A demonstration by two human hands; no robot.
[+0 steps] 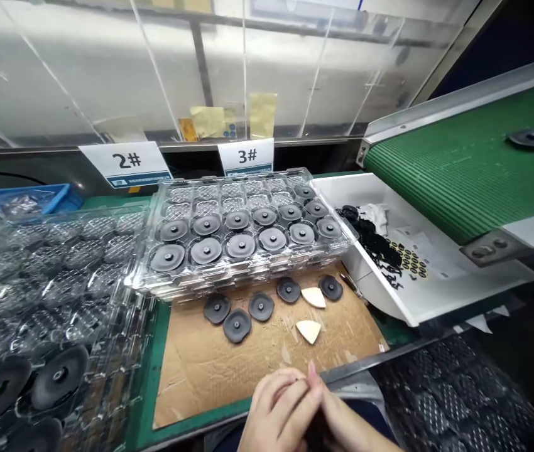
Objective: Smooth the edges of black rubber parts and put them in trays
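Observation:
At the lower edge of the view my left hand and my right hand are brought together, fingers closed against each other. Whatever may lie between them is hidden. Beyond them, on a brown cardboard sheet, rest several dark grey rounded discs with small central hubs, among them one disc nearer to me and another at the right. Two cream wedge-shaped pads, a near one and a far one, lie among these. Neither hand touches the discs or pads.
A stack of clear plastic trays, its front rows filled with discs, stands behind the cardboard. More trays are at the left. To the right are a white chute with small black parts and a green conveyor belt carrying a disc.

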